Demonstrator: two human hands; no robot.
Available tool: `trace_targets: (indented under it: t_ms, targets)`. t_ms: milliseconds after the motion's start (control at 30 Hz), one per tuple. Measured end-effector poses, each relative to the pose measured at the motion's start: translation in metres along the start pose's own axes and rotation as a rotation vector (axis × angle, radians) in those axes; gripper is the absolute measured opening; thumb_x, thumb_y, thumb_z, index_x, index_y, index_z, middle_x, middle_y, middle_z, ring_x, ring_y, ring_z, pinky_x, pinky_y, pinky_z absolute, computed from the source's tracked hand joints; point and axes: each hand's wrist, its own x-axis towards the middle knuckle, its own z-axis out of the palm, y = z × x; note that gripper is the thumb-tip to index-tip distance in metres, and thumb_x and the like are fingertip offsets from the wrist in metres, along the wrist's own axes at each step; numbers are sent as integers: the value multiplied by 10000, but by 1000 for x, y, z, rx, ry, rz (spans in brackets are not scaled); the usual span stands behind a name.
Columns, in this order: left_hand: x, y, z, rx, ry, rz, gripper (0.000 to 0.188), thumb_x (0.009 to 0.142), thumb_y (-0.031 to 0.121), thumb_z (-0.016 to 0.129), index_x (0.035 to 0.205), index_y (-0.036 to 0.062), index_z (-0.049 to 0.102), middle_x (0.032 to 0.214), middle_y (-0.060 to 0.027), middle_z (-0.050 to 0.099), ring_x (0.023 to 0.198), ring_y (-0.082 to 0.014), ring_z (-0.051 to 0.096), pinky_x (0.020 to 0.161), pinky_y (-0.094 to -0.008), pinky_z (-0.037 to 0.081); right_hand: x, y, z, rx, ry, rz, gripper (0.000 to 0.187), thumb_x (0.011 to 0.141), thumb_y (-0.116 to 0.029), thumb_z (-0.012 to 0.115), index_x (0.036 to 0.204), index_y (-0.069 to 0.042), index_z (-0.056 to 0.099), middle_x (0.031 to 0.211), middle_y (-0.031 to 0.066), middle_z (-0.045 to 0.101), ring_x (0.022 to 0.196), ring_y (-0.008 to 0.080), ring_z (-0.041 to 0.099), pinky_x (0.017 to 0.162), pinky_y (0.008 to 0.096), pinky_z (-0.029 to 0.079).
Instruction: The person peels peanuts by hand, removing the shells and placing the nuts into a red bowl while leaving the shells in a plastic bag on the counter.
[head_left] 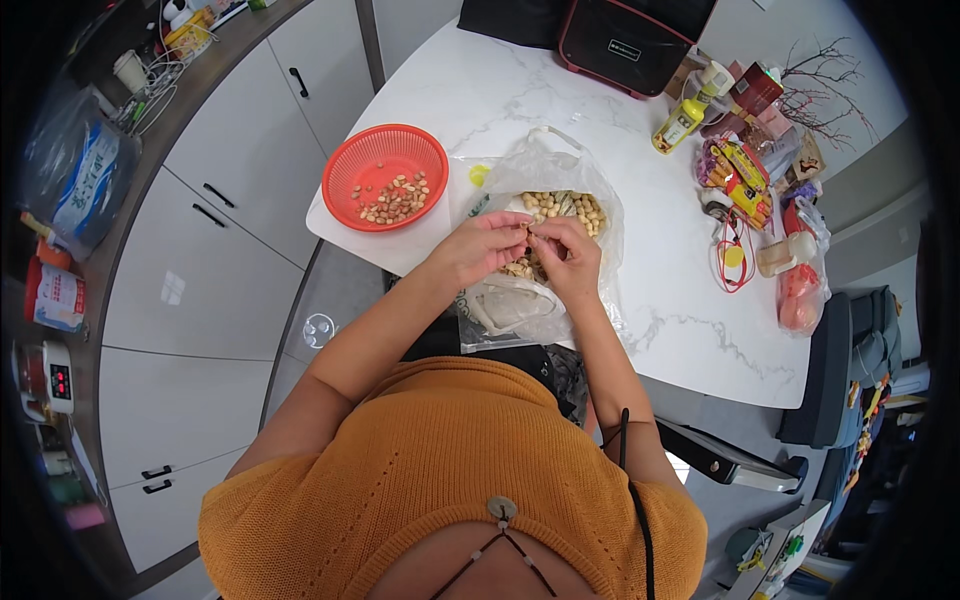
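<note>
My left hand (485, 247) and my right hand (568, 255) meet over an opened white plastic bag (520, 305). Between their pinched fingertips is a small peanut (527, 228), mostly covered by the fingers. Inside the bag, unshelled peanuts (578, 208) lie beyond my hands, and broken tan shells (520, 268) show below them. To the left stands a round red plastic basket (428, 146) with shelled reddish and pale peanut kernels (395, 200) on its bottom.
A white marbled table (690, 300) carries everything. At its far side are a black and red appliance (625, 45) and a yellow bottle (685, 118). Snack packets (738, 175), a red cord (735, 262) and a bag of red fruit (800, 300) lie along the right edge.
</note>
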Motion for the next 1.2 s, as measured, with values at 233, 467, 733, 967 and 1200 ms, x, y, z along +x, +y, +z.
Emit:
trace_targets:
  t_ms: [233, 467, 733, 967, 1200]
  targets:
    - [2, 0, -3, -51, -28, -7, 222, 881, 83, 492, 1074, -20, 528, 903, -58, 560, 817, -110, 544, 739, -212, 471, 0, -1, -1, 19, -17, -32, 187, 684, 64, 638, 838, -42, 641, 811, 56, 577, 616, 100, 504, 522, 200, 396]
    - [-2, 4, -2, -75, -19, -23, 250, 876, 70, 470, 1102, -25, 516, 921, -68, 553, 819, -114, 538, 746, -220, 468, 1, -3, -2, 32, -61, -32, 214, 681, 73, 634, 850, -56, 656, 820, 57, 580, 682, 132, 562, 571, 216, 445]
    - [-3, 8, -5, -139, 19, -51, 285, 854, 49, 467, 1126, -30, 500, 935, -85, 551, 830, -131, 533, 757, -233, 467, 0, -2, -3, 8, -116, -43, 220, 672, 59, 647, 846, -73, 664, 820, 56, 585, 708, 154, 583, 579, 236, 462]
    - [-8, 7, 1, 86, 58, 79, 281, 850, -8, 437, 1122, -50, 492, 1003, -113, 548, 848, -154, 569, 735, -240, 484, 1, 4, -5, 8, -3, 15, 185, 712, 32, 638, 878, -49, 649, 815, 47, 592, 667, 110, 549, 546, 209, 422]
    - [-30, 21, 3, 686, 266, 562, 279, 880, 28, 401, 1133, -27, 505, 1022, -119, 570, 846, -154, 585, 730, -244, 483, 1, 12, -14, 119, -74, 293, 128, 772, -13, 606, 895, -31, 639, 787, 24, 582, 606, 47, 488, 528, 179, 387]
